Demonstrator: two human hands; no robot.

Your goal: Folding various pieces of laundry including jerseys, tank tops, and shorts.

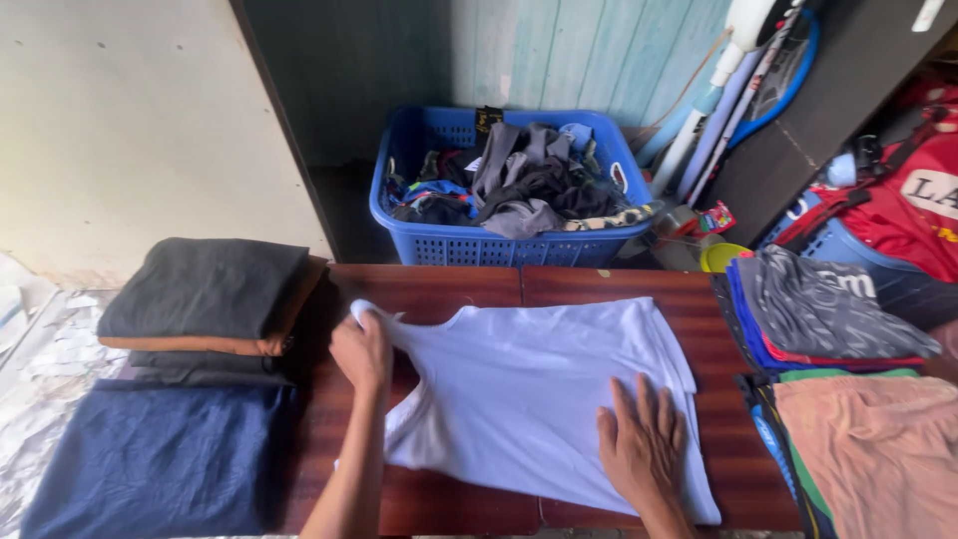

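white shirt [529,389] lies spread at table [479,284] centre. left hand [361,349] at 9 o'clock of it, fingers closed, pinching a sleeve edge; right hand [644,444] at 5 o'clock, fingers open, flat on the cloth. blue laundry basket [439,240] at 12 o'clock, folded stacks [205,294] at 9 o'clock.

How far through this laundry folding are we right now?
Done: folded stacks sit on both sides, the dark folded pile on the left and the colourful folded pile on the right. In hand: the white shirt lies on the wooden table, the left hand gripping its corner, the right hand pressing it flat. Left: the blue basket looks full of loose clothes.
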